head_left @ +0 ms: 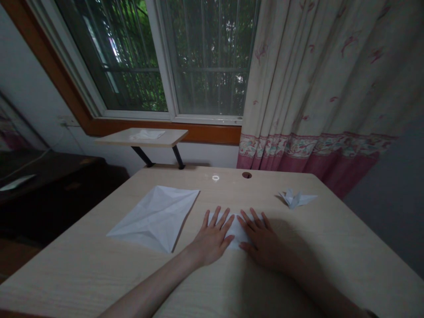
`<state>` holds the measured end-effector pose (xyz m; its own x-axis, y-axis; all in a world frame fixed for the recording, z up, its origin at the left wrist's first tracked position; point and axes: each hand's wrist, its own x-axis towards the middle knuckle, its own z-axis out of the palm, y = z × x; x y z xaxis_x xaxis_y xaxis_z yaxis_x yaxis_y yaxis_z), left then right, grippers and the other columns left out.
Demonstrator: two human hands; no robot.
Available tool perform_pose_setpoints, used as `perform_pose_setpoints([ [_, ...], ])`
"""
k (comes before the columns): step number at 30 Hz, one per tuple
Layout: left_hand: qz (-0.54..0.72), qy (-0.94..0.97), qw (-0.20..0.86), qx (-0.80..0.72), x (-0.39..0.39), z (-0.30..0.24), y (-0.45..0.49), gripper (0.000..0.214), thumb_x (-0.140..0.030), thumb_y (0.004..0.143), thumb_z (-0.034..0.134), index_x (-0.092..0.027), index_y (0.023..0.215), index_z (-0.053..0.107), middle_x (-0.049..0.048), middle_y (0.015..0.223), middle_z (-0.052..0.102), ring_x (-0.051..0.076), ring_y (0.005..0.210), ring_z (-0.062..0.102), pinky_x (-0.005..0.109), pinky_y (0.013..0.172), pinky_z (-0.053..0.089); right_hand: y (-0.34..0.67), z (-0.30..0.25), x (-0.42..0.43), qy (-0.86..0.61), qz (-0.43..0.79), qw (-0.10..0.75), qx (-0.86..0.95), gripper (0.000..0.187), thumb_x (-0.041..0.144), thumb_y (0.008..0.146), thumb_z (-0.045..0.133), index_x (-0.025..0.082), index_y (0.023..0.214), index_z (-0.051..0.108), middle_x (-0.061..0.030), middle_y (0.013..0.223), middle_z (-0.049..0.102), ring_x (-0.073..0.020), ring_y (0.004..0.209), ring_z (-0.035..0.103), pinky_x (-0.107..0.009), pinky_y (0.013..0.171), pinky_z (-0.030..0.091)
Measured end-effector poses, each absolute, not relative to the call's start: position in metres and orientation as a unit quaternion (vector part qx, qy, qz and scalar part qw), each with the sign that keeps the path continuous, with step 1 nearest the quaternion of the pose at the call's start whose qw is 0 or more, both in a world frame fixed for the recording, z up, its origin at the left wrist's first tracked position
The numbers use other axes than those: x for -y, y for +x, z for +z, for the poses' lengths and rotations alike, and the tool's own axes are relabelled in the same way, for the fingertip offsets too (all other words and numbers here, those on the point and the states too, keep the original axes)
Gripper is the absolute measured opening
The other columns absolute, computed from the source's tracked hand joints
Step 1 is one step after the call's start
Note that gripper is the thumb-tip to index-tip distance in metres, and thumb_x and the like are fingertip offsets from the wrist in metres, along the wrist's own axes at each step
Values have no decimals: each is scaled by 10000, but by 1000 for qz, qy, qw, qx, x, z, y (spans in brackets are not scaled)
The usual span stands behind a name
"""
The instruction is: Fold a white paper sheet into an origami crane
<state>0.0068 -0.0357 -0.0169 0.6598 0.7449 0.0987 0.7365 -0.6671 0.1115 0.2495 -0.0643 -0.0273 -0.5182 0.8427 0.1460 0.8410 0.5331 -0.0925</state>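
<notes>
Both hands lie on a small sheet of white paper (236,233) on the desk, and they cover much of it. My left hand (213,238) rests over its left part with the fingers spread. My right hand (261,240) lies over its right part, fingers spread too. Between the two thumbs a strip of the paper shows. To the left is a larger creased white sheet (155,216), lying apart from my hands. Beyond my right hand, near the desk's right side, sits a folded paper crane (294,198).
The wooden desk (198,282) has a round cable hole (247,175) near its far edge. A raised shelf (165,139) at the back left bears some crumpled white paper (147,134). Behind are a window and a flowered curtain (298,88). A dark cabinet (73,172) stands left.
</notes>
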Motion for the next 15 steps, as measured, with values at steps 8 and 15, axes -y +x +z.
perform_pose_setpoints([
  [8, 73, 905, 30, -419, 33, -21, 4, 591, -598, 1036, 252, -350, 1573, 245, 73, 1653, 204, 400, 1519, 142, 713, 1151, 145, 251, -23, 62, -474, 4, 78, 877, 773, 643, 970, 427, 200, 1580, 259, -174, 1609, 297, -403, 1483, 251, -659, 1149, 266],
  [15, 70, 917, 27, -391, 27, -10, 0, 603, -609, 1032, 278, -324, 1564, 281, 95, 1643, 231, 366, 1525, 148, 696, 1171, 121, 255, -19, 57, -447, 11, 89, 890, 889, 748, 920, 400, 164, 1576, 268, -194, 1598, 319, -402, 1491, 228, -655, 1166, 227],
])
